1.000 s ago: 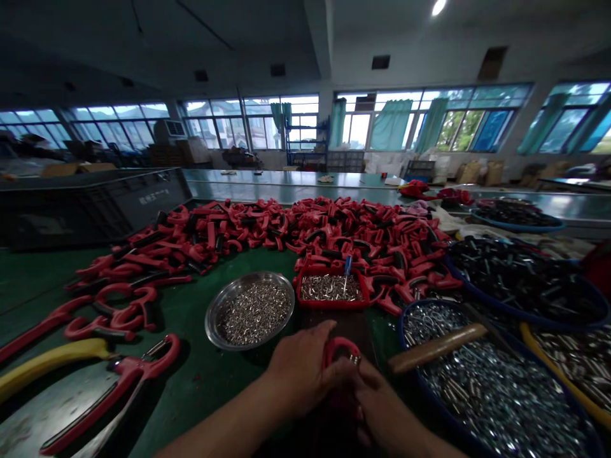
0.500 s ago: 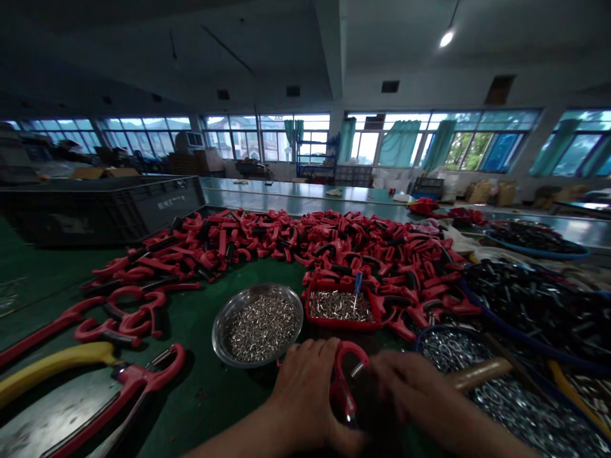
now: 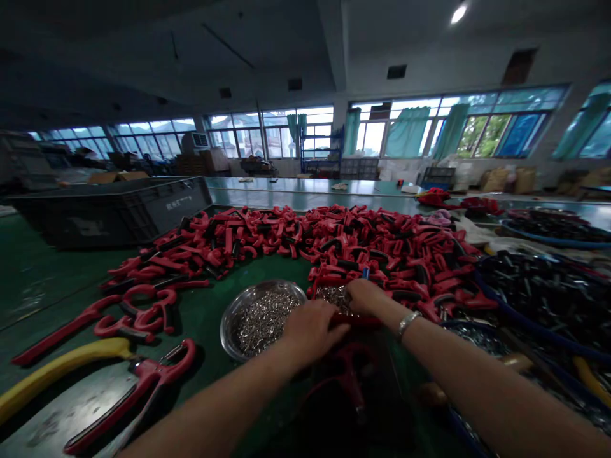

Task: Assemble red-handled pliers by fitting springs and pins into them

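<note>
My right hand [image 3: 366, 296] reaches into the red tray [image 3: 370, 320] of small metal pins [image 3: 331, 295]. Its fingertips are bunched together among the pins, and whatever they pinch is hidden. Beside the right rim of the round metal bowl [image 3: 228, 340], my left hand [image 3: 309, 331] hovers with thumb and fingers apart, apparently holding nothing. The bowl is filled with short shiny metal pins [image 3: 265, 318]. Below both hands a red curved plastic handle part [image 3: 352, 375] lies on a dark surface, dim in shadow. A blue-handled tool [image 3: 365, 273] sticks up behind my right hand.
A wide heap of red and black handle parts [image 3: 334, 238] spans the bench. Left are a yellow-and-red handled tool [image 3: 153, 369] and a dark crate [image 3: 109, 213]. At right stand basins of black parts [image 3: 539, 292] and metal pieces [image 3: 477, 334], plus a wooden handle [image 3: 515, 362].
My left hand has let go of the red handle part and moved slightly up. My right hand has gone from beside that part forward into the red tray. The view has shifted slightly.
</note>
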{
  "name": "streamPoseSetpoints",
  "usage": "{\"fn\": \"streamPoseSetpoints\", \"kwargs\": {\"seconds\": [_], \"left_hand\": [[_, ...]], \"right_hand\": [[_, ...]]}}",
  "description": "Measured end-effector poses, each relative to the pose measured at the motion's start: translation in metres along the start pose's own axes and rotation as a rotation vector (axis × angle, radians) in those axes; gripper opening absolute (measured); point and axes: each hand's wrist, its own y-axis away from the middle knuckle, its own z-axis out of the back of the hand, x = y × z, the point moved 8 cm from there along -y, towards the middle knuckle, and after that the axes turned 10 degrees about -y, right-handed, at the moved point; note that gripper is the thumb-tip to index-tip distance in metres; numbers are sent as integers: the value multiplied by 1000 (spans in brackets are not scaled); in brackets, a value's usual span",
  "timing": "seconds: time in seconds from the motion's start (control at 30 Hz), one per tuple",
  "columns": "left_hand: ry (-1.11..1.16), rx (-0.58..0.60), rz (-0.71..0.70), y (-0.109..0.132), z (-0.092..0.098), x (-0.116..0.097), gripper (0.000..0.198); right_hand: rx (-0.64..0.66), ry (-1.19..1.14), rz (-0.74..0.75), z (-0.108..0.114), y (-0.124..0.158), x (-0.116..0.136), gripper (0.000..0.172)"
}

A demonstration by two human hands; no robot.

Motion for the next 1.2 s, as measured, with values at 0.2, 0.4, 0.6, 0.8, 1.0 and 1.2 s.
{"fn": "streamPoseSetpoints", "kwargs": {"seconds": [0.2, 0.4, 0.6, 0.8, 1.0, 1.2], "left_hand": [[-78, 174, 22, -65, -10, 22, 24], [-32, 171, -13, -70, -19, 21, 25], [146, -5, 61, -68, -5, 32, 17], [472, -10, -49, -40, 6, 12, 15], [957, 270, -70, 11, -24, -18, 21], [857, 206, -56, 25, -31, -12, 22]], "right_hand": [[-195, -125, 85, 11, 16, -15, 20], [-303, -258, 97, 9, 20, -20, 19], [-350, -393, 53, 17, 20, -24, 17], [-202, -478, 148, 13, 84, -6, 8], [-136, -467, 118, -14, 127, -12, 10], [-187, -414, 78, -16, 125, -16, 11]]}}
